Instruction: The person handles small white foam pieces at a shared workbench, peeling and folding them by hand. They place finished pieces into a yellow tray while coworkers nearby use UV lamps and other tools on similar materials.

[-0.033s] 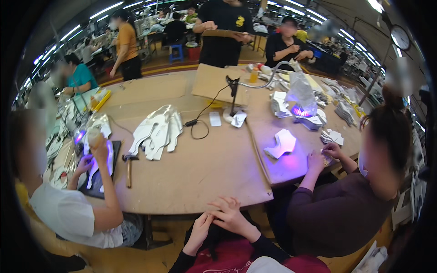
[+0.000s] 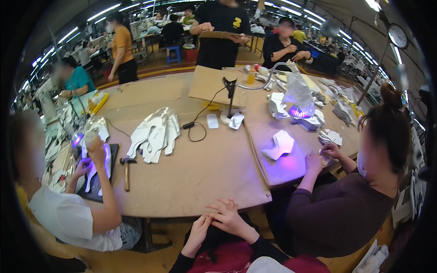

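Hands: left hand (image 2: 198,236) and right hand (image 2: 230,218) rest together in lap, fingers loose, clasping nothing.
Nearest: wooden worktable (image 2: 200,182) edge; hammer (image 2: 126,170) lies beyond reach.

Bright, evenly lit hall seen through a strong fisheye.

Ceiling strip lights (image 2: 107,11) supply cool overhead light; shadows on the table (image 2: 200,173) are soft. A gooseneck lamp (image 2: 298,111) casts a violet pool on the right-hand board. Straight edges bow toward the rim, corners vignette to black, and faces are blurred.
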Available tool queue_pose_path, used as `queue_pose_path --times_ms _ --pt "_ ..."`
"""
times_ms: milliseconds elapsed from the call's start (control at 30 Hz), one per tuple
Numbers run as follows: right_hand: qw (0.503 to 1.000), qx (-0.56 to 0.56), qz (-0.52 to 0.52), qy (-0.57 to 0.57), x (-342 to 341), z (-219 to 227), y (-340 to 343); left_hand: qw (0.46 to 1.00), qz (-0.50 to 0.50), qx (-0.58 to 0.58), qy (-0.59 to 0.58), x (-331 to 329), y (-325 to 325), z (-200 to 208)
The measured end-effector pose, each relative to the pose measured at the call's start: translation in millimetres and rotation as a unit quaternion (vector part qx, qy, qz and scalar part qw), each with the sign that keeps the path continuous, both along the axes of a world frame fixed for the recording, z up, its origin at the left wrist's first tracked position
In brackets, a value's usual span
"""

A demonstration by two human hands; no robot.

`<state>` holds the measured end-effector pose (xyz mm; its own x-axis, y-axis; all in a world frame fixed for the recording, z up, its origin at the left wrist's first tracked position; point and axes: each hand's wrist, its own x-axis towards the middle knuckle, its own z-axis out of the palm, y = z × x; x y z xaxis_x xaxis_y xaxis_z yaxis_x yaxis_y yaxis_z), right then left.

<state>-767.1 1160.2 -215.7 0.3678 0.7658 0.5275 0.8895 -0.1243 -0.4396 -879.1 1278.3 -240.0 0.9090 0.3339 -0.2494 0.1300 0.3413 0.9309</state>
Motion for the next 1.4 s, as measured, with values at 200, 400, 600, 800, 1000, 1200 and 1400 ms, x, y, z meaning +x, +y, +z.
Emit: queue_pose_path --times_ms 200,400,600,800,1000,1200,1400 --pt "0.995 0.016 0.067 0.078 29 -10 5 0.973 -0.063 -0.220 0.016 10 32 -5" --pt "0.978 0.027 0.138 0.155 57 -7 9 0.967 -0.084 -0.241 0.024 33 49 -26" --pt "0.982 0.015 0.138 0.130 76 -8 17 0.962 -0.060 -0.252 0.081 50 56 -28" --pt "0.975 0.018 0.169 0.143 82 -16 22 0.969 -0.075 -0.228 0.059 56 58 -14" --pt "0.979 0.011 0.167 0.116 93 -16 17 0.970 -0.077 -0.214 0.084 70 55 5" --pt "0.983 -0.006 0.146 0.112 98 -17 11 0.972 -0.097 -0.206 0.056 81 53 7" --pt "0.982 -0.017 0.127 0.141 97 -22 12 0.979 -0.121 -0.148 0.071 80 54 -7"
